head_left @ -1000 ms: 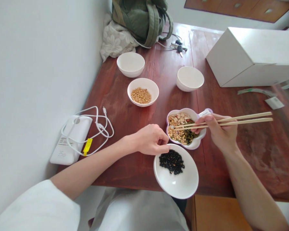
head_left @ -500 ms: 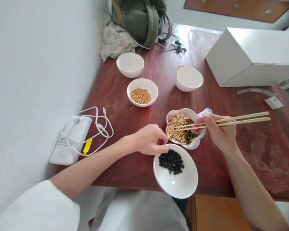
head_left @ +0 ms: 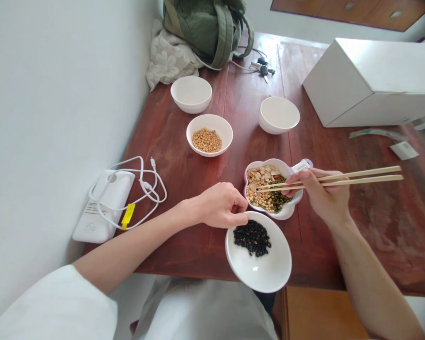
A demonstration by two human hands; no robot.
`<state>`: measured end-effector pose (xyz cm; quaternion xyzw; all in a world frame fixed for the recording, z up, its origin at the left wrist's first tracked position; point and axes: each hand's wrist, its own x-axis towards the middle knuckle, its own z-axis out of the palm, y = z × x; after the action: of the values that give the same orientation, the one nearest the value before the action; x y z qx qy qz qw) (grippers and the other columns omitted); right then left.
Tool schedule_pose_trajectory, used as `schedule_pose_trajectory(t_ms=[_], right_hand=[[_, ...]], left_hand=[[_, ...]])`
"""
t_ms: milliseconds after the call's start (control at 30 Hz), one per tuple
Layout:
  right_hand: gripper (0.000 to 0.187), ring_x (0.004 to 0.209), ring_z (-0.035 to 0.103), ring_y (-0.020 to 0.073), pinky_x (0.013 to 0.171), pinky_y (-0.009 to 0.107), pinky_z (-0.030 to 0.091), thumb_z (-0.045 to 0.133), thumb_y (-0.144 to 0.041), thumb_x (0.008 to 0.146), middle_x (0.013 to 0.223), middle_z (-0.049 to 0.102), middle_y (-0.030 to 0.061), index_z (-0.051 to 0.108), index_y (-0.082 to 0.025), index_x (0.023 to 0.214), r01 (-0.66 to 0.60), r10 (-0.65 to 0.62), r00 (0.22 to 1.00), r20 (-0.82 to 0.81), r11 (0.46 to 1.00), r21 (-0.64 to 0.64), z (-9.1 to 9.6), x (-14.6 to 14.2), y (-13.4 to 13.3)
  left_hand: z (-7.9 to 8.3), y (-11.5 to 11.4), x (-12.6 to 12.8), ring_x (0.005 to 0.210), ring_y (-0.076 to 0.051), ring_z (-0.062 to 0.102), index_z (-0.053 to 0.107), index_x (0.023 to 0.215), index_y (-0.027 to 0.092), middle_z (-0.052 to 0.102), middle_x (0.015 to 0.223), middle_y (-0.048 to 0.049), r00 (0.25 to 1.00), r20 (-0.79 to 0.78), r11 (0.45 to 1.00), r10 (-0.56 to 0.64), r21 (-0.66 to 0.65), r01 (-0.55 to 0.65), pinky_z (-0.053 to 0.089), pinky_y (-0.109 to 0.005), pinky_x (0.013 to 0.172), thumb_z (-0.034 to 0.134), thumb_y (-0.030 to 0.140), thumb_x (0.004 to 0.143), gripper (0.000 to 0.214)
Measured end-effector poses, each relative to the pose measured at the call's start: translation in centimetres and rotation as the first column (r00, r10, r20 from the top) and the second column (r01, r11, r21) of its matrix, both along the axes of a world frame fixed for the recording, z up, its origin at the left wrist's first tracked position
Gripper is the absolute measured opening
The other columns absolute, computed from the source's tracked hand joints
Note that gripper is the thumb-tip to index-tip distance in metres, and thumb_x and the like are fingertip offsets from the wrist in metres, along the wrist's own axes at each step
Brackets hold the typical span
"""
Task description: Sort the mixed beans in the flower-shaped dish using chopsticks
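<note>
My right hand (head_left: 324,196) is closed on a pair of wooden chopsticks (head_left: 343,178) whose tips rest over the mixed beans in a flower-shaped bowl (head_left: 286,211). My left hand (head_left: 221,205) is curled, its fingertips pinching the near-left rim of a white bowl (head_left: 265,271) that holds black beans (head_left: 252,238) and overhangs the table's front edge. A white bowl of yellow soybeans (head_left: 208,135) stands farther back.
Two more white bowls (head_left: 191,93) (head_left: 279,114) sit behind. A white box (head_left: 371,82) fills the back right. A green backpack (head_left: 208,26), floral cloth and keys (head_left: 264,68) lie at the back. A white device with coiled cable (head_left: 109,200) is beside the wall, left.
The chopstick tips have drawn back slightly to the right over the mixed bowl. My left hand has not moved.
</note>
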<state>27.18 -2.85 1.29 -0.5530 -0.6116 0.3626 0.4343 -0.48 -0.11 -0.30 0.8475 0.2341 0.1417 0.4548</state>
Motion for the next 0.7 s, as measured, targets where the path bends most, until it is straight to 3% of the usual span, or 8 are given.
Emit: schedule_pose_trajectory(t_ms=[300, 700], right_hand=[[0.028, 0.058, 0.071, 0.0138, 0.051, 0.024, 0.057, 0.061, -0.036, 0.102, 0.072, 0.076, 0.0024, 0.083, -0.024, 0.088, -0.056, 0.053, 0.998, 0.046, 0.995, 0.087, -0.06, -0.14, -0.31], [0.027, 0.057, 0.071, 0.0146, 0.05, 0.024, 0.058, 0.064, -0.038, 0.1, 0.073, 0.076, 0.0037, 0.081, -0.021, 0.088, -0.067, 0.067, 0.998, -0.011, 0.997, 0.037, -0.51, 0.71, 0.0]], left_hand=[[0.13, -0.02, -0.01, 0.048, -0.004, 0.04, 0.061, 0.056, 0.013, 0.055, 0.051, 0.0027, 1.0, -0.005, 1.0, -0.002, -0.003, 0.002, 0.029, -0.021, 0.052, 0.066, 0.027, 0.086, 0.033], [0.02, -0.01, 0.03, 0.049, -0.004, 0.042, 0.062, 0.057, 0.013, 0.057, 0.052, 0.0024, 1.0, -0.003, 1.0, 0.001, -0.003, -0.001, 0.029, -0.019, 0.052, 0.067, 0.028, 0.086, 0.032]])
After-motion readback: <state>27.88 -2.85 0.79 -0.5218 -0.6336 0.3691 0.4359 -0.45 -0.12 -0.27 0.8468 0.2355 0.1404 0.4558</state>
